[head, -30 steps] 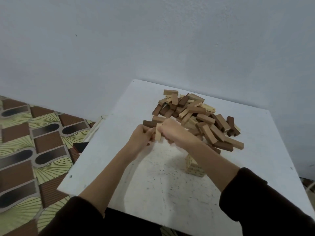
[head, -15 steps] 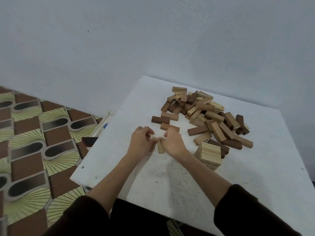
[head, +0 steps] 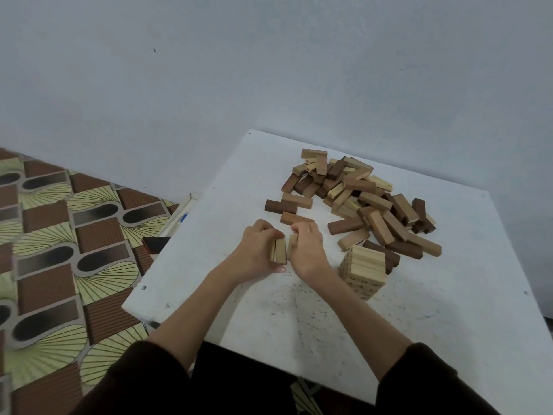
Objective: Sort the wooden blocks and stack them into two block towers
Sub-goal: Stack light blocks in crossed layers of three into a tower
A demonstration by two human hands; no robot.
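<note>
A loose pile of wooden blocks (head: 362,196), light and dark brown mixed, lies at the back of the white table (head: 434,313). A short tower of light blocks (head: 362,272) stands right of my hands. My left hand (head: 257,250) grips light blocks (head: 279,251) set on the tabletop, fingers curled over their far end and thumb at the near end. My right hand (head: 305,250) holds another light block (head: 291,245) just right of them. A small gap separates the two sets.
A dark brown block (head: 279,206) and two reddish ones (head: 296,218) lie just beyond my hands. A dark phone (head: 155,244) lies on the patterned floor by the table's left edge. The wall stands close behind the table.
My hands drew back from the pile toward me with the light blocks, then parted slightly. The blocks now stand side by side on the table, some under each hand.
</note>
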